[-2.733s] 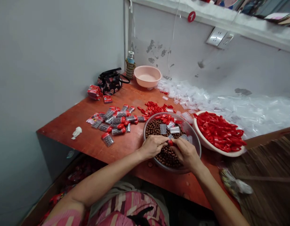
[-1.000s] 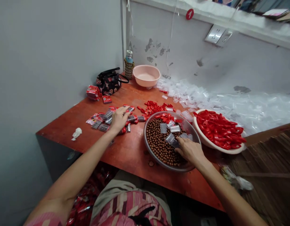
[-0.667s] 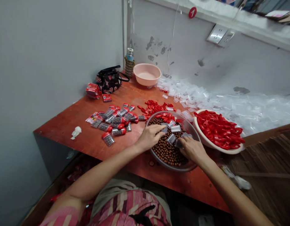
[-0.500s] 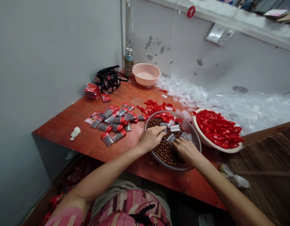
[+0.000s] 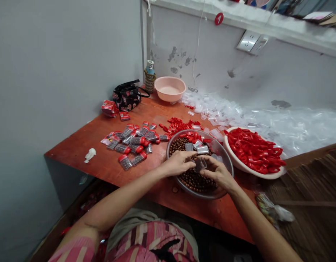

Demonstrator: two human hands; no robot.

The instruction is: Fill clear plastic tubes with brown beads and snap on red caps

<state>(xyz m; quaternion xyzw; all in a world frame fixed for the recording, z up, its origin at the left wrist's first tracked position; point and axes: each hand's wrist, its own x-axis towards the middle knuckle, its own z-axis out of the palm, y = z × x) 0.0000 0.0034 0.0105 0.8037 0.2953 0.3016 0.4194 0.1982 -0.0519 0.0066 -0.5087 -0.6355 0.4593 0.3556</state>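
- Fingers of the right hand point(image 5: 219, 174) grasp a clear plastic case point(image 5: 200, 165), thumb and fingertips around it, above the brown balls point(image 5: 194, 183) in the metal bowl point(image 5: 226, 153).
- Fingers of the left hand point(image 5: 177, 163) are parted at the left edge of that case; whether they grip it too cannot be told.
- More clear cases point(image 5: 203, 149) lie on the balls just beyond the hands, with red caps point(image 5: 194, 137) at the bowl's far side.
- Just right of the bowl, a white basin point(image 5: 244, 169) is heaped with more caps.
- Filled, capped cases point(image 5: 137, 141) lie piled on the bench point(image 5: 83, 142) to the left.
- Step in hand, by the look of it: filling the case with balls; its contents are too blurred to judge.
- Next move seems to call for keeping the case steady while it is filled, then pressing a red cap over its open end without spilling.
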